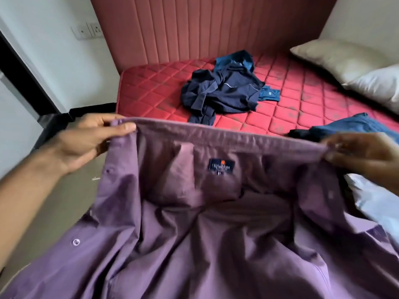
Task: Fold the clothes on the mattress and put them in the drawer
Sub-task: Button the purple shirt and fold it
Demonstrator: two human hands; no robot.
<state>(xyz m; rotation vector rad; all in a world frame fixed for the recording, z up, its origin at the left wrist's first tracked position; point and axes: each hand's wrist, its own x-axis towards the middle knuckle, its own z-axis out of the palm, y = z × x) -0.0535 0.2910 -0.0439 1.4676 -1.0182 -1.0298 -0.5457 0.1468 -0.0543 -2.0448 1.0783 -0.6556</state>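
A purple shirt (205, 223) fills the lower half of the frame, held up in the air in front of the red quilted mattress (302, 108), its collar stretched as a straight band from centre left to centre right. The left hand (90, 143), at centre left, pinches one end of the collar, the thumb lying over the near face of the cloth and the fingers (103, 120) curled behind the edge. The right hand (362, 156), at centre right and blurred, grips the other end of the collar with its fingers (336, 157) folded over the band. Below the collar the shirt hangs loose and creased, a dark brand label (221, 166) showing just under the middle of the band and a pale button (76, 242) on the placket at lower left. On the mattress, in the upper centre of the frame, lies a crumpled heap of dark navy clothes (222, 93) with a teal piece at its top. Another blue garment (349, 128) lies at the mattress edge just above the right hand. Two pillows (345, 59) rest at upper right, beside the padded pink headboard (205, 24)
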